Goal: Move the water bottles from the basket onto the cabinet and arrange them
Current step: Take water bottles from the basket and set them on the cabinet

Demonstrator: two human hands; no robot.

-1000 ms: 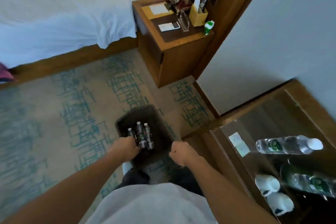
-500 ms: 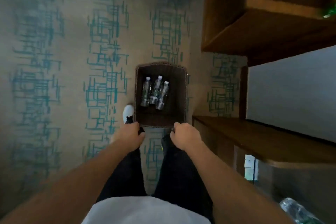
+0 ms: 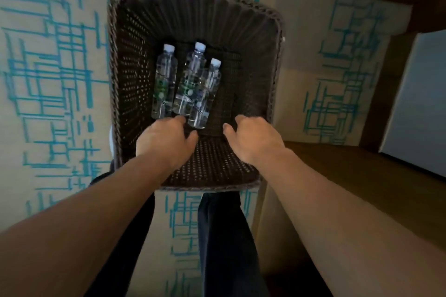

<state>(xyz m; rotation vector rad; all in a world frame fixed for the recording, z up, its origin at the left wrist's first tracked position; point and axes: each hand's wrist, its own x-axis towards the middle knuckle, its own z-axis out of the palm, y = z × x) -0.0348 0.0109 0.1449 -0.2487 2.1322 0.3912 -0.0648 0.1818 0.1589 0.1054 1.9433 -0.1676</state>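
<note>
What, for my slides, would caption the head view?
Left hand and right hand reach into the basket toward three bottles lying inside.

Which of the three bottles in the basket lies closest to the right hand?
The rightmost bottle: its base comes nearer the right hand than either other bottle's.

Three bottles [image 3: 185,84] side by side in basket [image 3: 125,60]; cabinet [image 3: 350,166] right of basket.
</note>
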